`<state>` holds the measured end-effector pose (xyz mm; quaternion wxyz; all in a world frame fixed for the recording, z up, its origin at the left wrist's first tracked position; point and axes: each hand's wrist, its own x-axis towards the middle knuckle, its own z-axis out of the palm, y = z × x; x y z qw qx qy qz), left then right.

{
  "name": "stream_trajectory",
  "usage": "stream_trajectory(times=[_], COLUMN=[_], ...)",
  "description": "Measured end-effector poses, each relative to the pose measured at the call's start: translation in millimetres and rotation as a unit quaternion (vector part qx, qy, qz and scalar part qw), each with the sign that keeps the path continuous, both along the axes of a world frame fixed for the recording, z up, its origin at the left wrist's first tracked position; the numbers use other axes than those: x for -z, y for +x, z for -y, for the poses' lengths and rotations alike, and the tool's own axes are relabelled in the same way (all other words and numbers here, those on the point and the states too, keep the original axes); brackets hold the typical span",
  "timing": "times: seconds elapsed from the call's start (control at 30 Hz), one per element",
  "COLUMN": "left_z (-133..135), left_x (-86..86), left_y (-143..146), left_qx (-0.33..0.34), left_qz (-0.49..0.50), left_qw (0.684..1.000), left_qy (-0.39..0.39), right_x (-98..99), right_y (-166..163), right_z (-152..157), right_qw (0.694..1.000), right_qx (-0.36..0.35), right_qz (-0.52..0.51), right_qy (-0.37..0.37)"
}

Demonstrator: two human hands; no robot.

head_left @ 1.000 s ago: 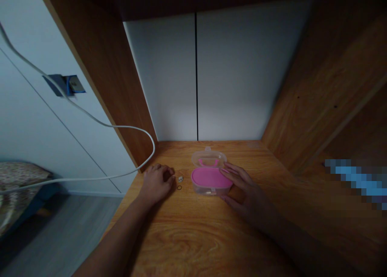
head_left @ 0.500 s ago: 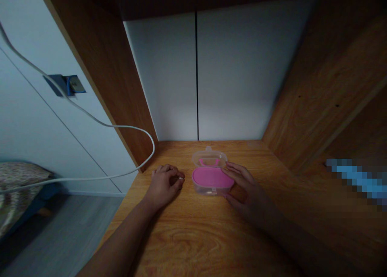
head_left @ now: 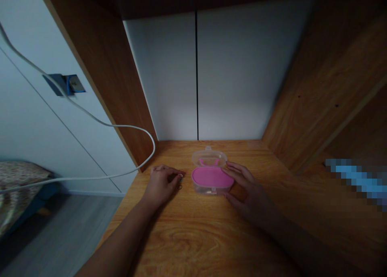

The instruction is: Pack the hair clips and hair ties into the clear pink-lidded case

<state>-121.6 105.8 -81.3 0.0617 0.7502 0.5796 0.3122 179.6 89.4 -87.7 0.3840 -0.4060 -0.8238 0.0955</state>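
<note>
On the wooden surface stands a clear plastic box (head_left: 203, 189) with a pink inner tray (head_left: 211, 177). Its clear lid (head_left: 208, 153), fitted with a pink handle (head_left: 208, 162), is swung back behind it. My right hand (head_left: 246, 192) grips the right end of the box, thumb at the front and fingers at the back. Left of the box, my left hand (head_left: 160, 184) pinches a small metallic thing with a dark ring (head_left: 180, 187) hanging below the fingertips. It is too small to name more exactly.
A white cable (head_left: 133, 127) loops down at the left, near the surface's edge. Wooden side panels (head_left: 317, 103) and a white back panel (head_left: 169, 87) enclose the surface. At the far right is a blurred-out blue patch (head_left: 356, 180).
My left fingers have shifted slightly, and the small thing with its ring now shows below them. My right hand and the box have stayed in place.
</note>
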Motion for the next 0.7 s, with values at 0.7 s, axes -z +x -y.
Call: stream_trajectory(times=[0.7], left_z=[-4.7], left_x=[4.2], left_y=[-5.9], left_qx=[0.012], left_qz=[-0.033], left_qw=[0.999], left_qy=[-0.009], right_x=[-0.4], right_y=[0.1], right_z=[-0.4], right_qw=[1.000], right_qx=[-0.001], right_qz=[0.002], right_qy=[0.006])
